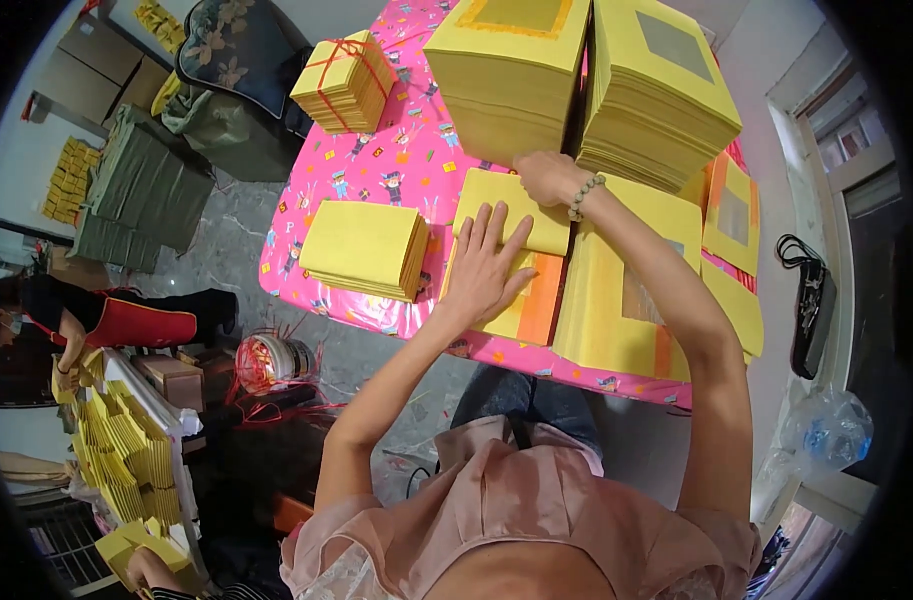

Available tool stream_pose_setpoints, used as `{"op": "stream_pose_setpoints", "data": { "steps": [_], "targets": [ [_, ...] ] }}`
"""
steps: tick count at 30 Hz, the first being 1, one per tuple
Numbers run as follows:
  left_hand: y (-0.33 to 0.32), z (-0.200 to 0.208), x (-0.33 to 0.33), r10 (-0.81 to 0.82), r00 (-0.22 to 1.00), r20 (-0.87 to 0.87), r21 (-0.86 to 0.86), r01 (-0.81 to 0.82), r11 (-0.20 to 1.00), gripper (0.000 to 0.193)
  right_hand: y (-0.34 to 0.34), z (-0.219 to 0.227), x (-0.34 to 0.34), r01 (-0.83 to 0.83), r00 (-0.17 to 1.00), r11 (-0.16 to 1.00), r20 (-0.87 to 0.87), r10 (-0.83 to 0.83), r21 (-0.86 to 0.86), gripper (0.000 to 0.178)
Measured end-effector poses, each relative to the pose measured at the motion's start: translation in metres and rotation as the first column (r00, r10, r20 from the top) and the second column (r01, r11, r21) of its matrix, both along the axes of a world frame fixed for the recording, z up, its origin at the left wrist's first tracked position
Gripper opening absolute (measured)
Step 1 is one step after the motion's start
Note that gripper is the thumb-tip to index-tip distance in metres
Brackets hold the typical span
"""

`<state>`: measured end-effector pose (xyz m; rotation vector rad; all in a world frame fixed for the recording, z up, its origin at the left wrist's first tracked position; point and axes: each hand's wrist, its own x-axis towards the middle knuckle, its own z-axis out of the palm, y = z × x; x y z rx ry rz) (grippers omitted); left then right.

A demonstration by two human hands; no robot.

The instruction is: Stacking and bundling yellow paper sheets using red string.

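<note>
My left hand lies open on a folded sheet of yellow paper, its fingers spread. At the sheet's far right corner my right hand, with a beaded bracelet on its wrist, is closed with the fingers curled under. Whether anything is pinched in them is hidden. Beneath the folded sheet shows yellow paper with an orange band. To the left sits a stack of folded yellow paper. A larger stack of yellow sheets lies under my right forearm.
Two tall yellow paper stacks rise behind my hands on the pink patterned tablecloth. A bundle tied with red string stands far left. Other people work at a left-hand table with yellow paper piles. A bucket stands on the floor.
</note>
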<state>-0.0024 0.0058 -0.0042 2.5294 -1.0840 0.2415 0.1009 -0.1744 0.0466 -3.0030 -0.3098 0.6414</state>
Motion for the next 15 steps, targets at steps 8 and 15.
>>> {"op": "stream_pose_setpoints", "data": {
  "steps": [8,15],
  "targets": [
    [-0.001,-0.002,0.002,-0.005,1.0,-0.01,-0.002,0.005,1.0,0.066,-0.002,-0.014,0.002,0.02,1.0,0.998,-0.015,-0.02,0.053,0.026],
    [-0.001,-0.003,0.004,-0.006,1.0,-0.026,-0.002,0.006,1.0,0.066,-0.003,-0.012,-0.003,0.025,0.999,0.989,0.027,-0.029,0.147,0.025]
  ]
}}
